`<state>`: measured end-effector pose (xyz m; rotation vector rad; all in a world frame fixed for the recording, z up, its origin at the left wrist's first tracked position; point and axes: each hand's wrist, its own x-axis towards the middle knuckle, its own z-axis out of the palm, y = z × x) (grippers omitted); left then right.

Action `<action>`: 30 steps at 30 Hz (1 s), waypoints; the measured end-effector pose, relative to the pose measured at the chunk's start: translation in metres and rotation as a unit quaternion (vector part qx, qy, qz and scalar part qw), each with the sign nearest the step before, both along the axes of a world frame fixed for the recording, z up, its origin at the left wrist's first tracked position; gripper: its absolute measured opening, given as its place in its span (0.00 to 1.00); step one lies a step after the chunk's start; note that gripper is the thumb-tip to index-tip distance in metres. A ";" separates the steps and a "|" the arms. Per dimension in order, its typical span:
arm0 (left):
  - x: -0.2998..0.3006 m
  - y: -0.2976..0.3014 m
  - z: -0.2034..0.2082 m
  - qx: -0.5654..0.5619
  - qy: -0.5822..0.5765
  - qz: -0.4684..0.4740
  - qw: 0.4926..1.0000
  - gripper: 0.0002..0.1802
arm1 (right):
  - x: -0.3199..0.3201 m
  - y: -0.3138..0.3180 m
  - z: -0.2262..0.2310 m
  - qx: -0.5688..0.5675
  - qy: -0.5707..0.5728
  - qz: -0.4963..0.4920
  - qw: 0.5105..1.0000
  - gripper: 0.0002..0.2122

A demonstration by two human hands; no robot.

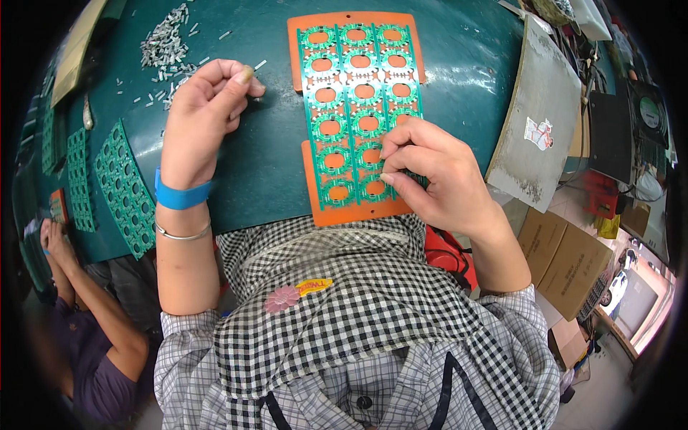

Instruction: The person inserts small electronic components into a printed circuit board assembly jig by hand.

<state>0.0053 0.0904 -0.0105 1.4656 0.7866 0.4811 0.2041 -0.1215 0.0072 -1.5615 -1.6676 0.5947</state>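
A panel of green circuit boards with rows of round openings lies on an orange fixture plate in front of me. Over the panel's lower right part, my right hand has thumb and fingers pinched together at the boards; whatever sits between the tips is too small to make out. My left hand, with a blue wristband below it, is raised left of the panel. Its fingers are curled, thumb against the index finger, and anything held there is hidden. Beyond it lies a heap of small silvery-white pieces, some scattered loosely.
More green circuit panels lie at the table's left. Another person's hands are at the far left edge, near a small orange plate. On the right stands a grey sheet with a sticker; a cardboard box is below it.
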 end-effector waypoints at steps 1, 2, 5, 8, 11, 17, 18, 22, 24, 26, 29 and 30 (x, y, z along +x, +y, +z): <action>-0.003 0.002 0.001 -0.143 -0.061 -0.016 0.988 0.07 | 0.000 0.000 0.000 0.001 -0.006 0.002 1.000 0.05; -0.006 0.004 -0.003 -0.192 -0.096 -0.019 0.976 0.06 | 0.000 0.000 0.000 0.000 -0.006 0.002 1.000 0.05; -0.009 0.001 -0.001 -0.295 -0.163 0.026 0.941 0.06 | -0.001 0.001 0.000 -0.004 -0.004 -0.003 1.000 0.05; -0.016 0.002 -0.007 -0.340 -0.199 0.045 0.918 0.06 | -0.002 0.002 0.001 -0.005 -0.012 0.005 1.000 0.05; -0.018 0.001 -0.011 -0.335 -0.215 0.016 0.917 0.06 | -0.007 0.004 0.001 0.008 -0.026 0.010 1.000 0.06; -0.014 -0.018 0.003 -0.224 -0.151 0.036 0.962 0.11 | -0.009 0.005 0.005 0.003 -0.132 0.042 0.990 0.08; -0.013 -0.022 0.007 -0.209 -0.141 0.033 0.967 0.14 | -0.006 0.005 0.005 0.005 -0.120 0.052 0.991 0.08; -0.002 -0.044 0.025 -0.128 -0.080 0.025 0.988 0.18 | 0.002 0.012 0.015 -0.005 -0.013 0.035 0.999 0.08; 0.005 -0.056 0.024 -0.086 -0.088 0.022 0.992 0.20 | 0.002 0.023 0.023 -0.007 0.023 0.009 1.000 0.08; 0.005 -0.059 0.027 -0.019 -0.078 -0.017 0.997 0.25 | -0.001 0.036 0.029 -0.008 0.054 -0.038 0.998 0.07; 0.011 -0.070 0.032 0.003 -0.091 -0.024 0.996 0.24 | -0.016 0.054 0.026 0.031 0.101 -0.045 0.993 0.08; 0.012 -0.072 0.035 -0.010 -0.085 -0.036 0.996 0.25 | -0.019 0.058 0.022 0.043 0.066 -0.038 0.996 0.06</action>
